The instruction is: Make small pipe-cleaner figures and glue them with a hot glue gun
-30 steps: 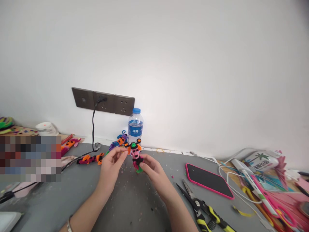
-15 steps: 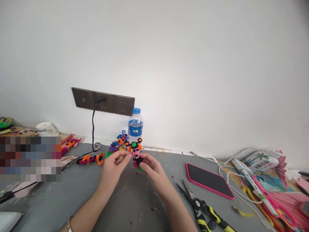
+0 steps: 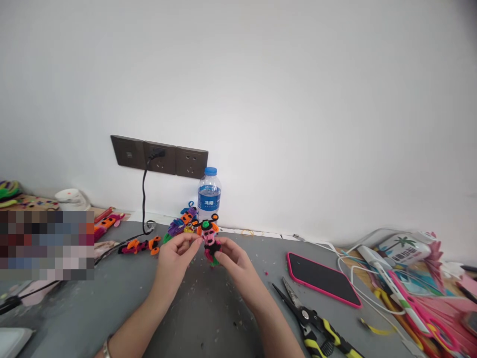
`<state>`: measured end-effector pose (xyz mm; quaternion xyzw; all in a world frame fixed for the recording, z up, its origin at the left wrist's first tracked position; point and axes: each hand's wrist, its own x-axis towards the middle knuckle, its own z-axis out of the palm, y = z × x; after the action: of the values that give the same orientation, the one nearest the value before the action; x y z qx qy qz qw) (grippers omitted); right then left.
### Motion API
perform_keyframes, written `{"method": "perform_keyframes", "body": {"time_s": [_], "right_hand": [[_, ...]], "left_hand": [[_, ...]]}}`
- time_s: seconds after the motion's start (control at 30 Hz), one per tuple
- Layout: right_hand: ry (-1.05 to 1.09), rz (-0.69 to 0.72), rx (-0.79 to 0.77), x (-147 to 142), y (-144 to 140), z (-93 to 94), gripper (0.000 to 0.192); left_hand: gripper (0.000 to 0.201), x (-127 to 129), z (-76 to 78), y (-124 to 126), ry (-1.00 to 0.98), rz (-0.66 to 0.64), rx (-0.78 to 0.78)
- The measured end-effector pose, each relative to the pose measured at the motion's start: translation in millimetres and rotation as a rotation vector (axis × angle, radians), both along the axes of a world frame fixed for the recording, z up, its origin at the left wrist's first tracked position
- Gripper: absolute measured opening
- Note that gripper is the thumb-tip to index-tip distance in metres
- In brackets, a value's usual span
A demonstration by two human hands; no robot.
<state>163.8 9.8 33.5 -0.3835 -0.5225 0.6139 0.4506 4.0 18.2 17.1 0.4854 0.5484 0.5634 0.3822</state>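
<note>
A small pipe-cleaner figure [image 3: 209, 237] stands upright between my hands, with a pink face, orange sides, a green spot on top and a black hat-like piece with two orange-centred loops. My left hand [image 3: 182, 248] pinches its left edge between thumb and fingertips. On the other side, my right hand [image 3: 231, 256] grips the lower body with the thumb in front; the fingers behind are partly hidden. Just behind the figure stands a water bottle [image 3: 209, 196] with a blue cap. Purple and orange pipe-cleaner figures [image 3: 179, 223] lie beyond my left hand.
On the right lie a pink-cased phone [image 3: 322, 278], yellow-black pliers [image 3: 311, 320], white cables [image 3: 363, 291] and pink scissors [image 3: 439, 333]. At the left, another figure [image 3: 139, 245] rests near a black cord [image 3: 143, 199] running to the wall sockets [image 3: 159, 158]. Small scraps dot the grey mat [image 3: 219, 318].
The figure has tilted very slightly between my fingers, its lower end shifting a little. Both hands keep nearly the same place and hold.
</note>
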Motion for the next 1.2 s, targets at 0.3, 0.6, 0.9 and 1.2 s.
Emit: {"method": "perform_keyframes", "body": {"time_s": [0.3, 0.6, 0.9, 1.2], "right_hand": [[0.011, -0.001, 0.003, -0.8, 0.4, -1.6, 0.028], [0.048, 0.032, 0.023, -0.5, 0.7, -4.2, 0.025], [0.071, 0.062, 0.038, 0.1, 1.3, -5.2, 0.023], [0.068, -0.008, -0.006, 1.4, 2.0, -6.3, 0.026]], "left_hand": [[0.031, 0.6, 3.4, -1.6, 0.057, -0.008, 0.018], [0.029, 0.2, 3.0, -2.9, 0.062, -0.010, 0.016], [0.029, 0.7, 0.2, -0.1, 0.062, 0.027, 0.040], [0.033, 0.8, 1.3, -1.1, 0.003, 0.039, 0.043]]}}
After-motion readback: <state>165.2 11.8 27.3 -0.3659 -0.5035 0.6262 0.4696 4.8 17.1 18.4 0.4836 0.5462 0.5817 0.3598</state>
